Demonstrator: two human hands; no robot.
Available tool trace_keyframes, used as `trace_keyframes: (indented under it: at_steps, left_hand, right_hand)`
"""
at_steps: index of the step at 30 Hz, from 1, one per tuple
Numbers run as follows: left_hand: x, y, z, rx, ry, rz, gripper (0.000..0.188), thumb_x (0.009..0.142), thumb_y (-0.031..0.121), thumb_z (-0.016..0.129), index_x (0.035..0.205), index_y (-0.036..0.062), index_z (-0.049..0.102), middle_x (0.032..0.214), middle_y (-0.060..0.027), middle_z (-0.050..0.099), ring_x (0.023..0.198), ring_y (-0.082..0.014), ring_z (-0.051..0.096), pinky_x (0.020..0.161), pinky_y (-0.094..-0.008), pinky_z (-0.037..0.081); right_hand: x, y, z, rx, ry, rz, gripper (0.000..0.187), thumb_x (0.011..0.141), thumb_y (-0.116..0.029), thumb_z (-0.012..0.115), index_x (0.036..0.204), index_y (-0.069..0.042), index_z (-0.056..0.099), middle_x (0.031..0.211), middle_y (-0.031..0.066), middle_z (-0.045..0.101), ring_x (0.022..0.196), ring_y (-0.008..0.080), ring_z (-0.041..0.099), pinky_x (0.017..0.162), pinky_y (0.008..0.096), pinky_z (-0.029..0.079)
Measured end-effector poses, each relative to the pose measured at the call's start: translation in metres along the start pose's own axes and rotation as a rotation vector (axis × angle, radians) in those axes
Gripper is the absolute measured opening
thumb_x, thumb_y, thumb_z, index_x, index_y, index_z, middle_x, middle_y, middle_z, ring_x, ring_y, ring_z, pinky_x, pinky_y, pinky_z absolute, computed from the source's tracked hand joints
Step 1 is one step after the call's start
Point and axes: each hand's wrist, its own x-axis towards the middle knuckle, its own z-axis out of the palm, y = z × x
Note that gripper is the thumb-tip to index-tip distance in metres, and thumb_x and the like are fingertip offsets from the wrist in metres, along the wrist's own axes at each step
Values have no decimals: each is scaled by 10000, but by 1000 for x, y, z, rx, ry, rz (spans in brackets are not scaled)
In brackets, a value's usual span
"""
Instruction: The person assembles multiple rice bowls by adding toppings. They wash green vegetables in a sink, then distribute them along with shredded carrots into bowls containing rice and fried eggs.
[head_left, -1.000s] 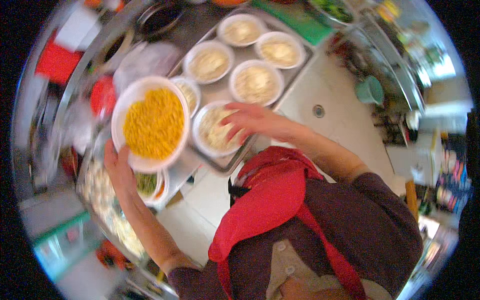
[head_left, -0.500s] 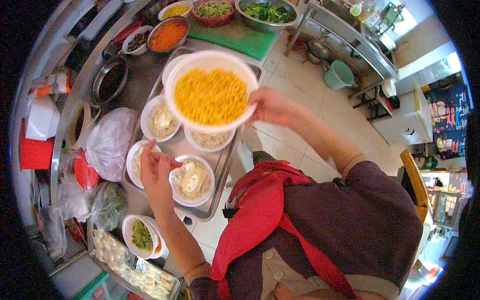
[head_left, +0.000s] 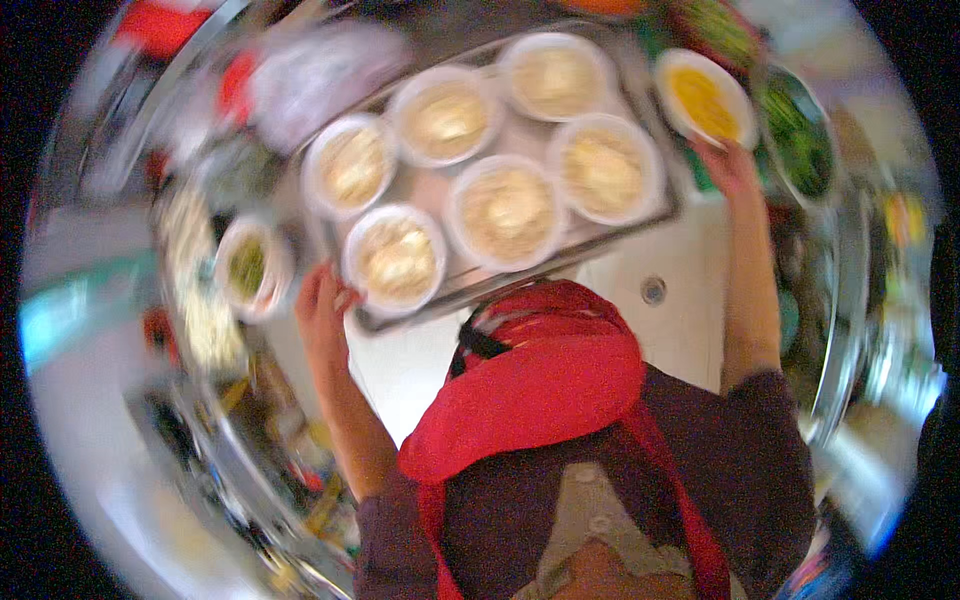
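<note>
At the right, my right hand [head_left: 732, 168] has its fingers closed on the near rim of a white bowl [head_left: 743, 108] of yellow corn kernels [head_left: 705, 100]. This bowl is beside the metal tray [head_left: 655, 213]. My left hand [head_left: 326, 302] is by the tray's near left corner, close to a white bowl [head_left: 396, 258]. Motion smears its fingers, and I cannot make out anything in them. Several white bowls stand in the tray in two rows, each with a pale, crumbly or grainy filling and a creamy dollop on top.
A metal bowl of green leaves [head_left: 797, 130] lies right of the corn bowl. Blurred plastic bags [head_left: 325, 80] are at the back left. Left of my left hand stands a white tub with green shreds [head_left: 247, 268], beside a tray of pale pieces [head_left: 205, 290].
The corn bowl has moved off the tray to the right with my right hand, uncovering the bowls beneath. My left hand has left the filled bowls for the tray's corner. The view has turned.
</note>
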Motion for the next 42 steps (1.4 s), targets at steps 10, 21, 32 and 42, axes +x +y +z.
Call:
trace_keyframes:
  at_steps: [10, 21, 32, 42]
  left_hand:
    - [141, -47, -235, 957, 844, 204, 405, 794, 196, 579, 1028, -126, 504, 777, -199, 594, 602, -280, 620, 448, -332, 482]
    - [177, -71, -234, 89, 392, -30, 382, 782, 120, 561, 1088, -69, 433, 990, -216, 524, 692, -323, 604, 462, -392, 570]
    - [166, 114, 11, 177, -134, 250, 363, 843, 107, 533, 1181, -16, 488, 1089, -113, 574, 956, -201, 571, 831, -304, 457]
    - [283, 71, 321, -40, -513, 23, 355, 821, 26, 428, 1125, -144, 361, 921, -310, 560, 624, -390, 626, 486, -423, 578]
  right_hand:
    - [-46, -25, -72, 633, 14, 344, 418, 904, -103, 432, 1277, 50, 317, 1316, 227, 345, 1205, 352, 367, 985, 456, 372]
    - [-93, 2, -77, -154, 46, 162, 247, 889, -174, 491, 1060, -4, 545, 1092, 144, 578, 992, 254, 568, 888, 389, 464]
    - [-189, 55, -21, -412, 242, 117, 253, 875, -176, 535, 1053, 3, 558, 977, 120, 622, 779, 178, 602, 658, 281, 497]
    - [-256, 80, -61, -505, 452, 175, 315, 858, -190, 525, 1067, 45, 543, 935, 128, 632, 769, 211, 605, 672, 308, 489]
